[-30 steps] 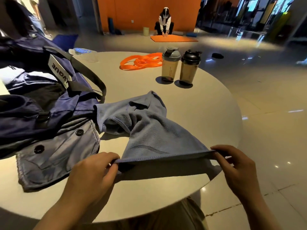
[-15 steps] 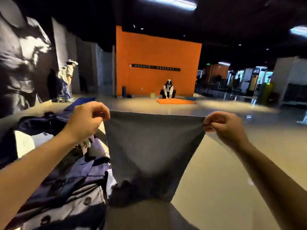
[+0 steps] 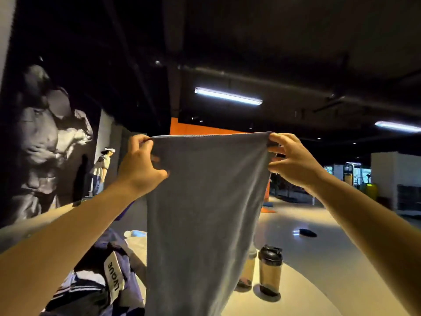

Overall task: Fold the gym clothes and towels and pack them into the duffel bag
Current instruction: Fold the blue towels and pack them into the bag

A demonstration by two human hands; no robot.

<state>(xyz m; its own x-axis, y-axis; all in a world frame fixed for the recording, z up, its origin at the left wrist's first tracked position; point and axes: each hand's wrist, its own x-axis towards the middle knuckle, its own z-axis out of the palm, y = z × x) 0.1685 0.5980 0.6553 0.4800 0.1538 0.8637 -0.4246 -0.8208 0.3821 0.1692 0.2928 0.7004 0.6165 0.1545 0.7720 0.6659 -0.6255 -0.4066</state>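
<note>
The bench (image 3: pixel 307 297), pale and round-edged, lies well below the fingers and carries everything else. On its left side, below the left hand, sits the navy duffel bag (image 3: pixel 100 281), open, with dark and white-striped clothing inside. A white strap tag on the bag reads what appears to be "LIVAQUE"; the lettering is only partly legible.

The grey towel (image 3: pixel 200 224) hangs full length in the air between the two hands, its top edge drawn level and taut, its lower part falling out of view at the bottom. It is well above the bench and not in the bag.

Two shaker bottles (image 3: pixel 270 270) stand below the right hand, one half hidden behind the towel.

The left hand (image 3: pixel 140 166) pinches the towel's upper left corner between thumb and fingers. The right hand (image 3: pixel 293 161) pinches the upper right corner with thumb and forefinger, the remaining fingers spread loosely.

Judged step: the towel is being held up and squared ahead of its first fold. The next move calls for bringing the two pinched corners together, or lowering the towel flat onto the bench clear of the bottles, keeping the edges aligned.
</note>
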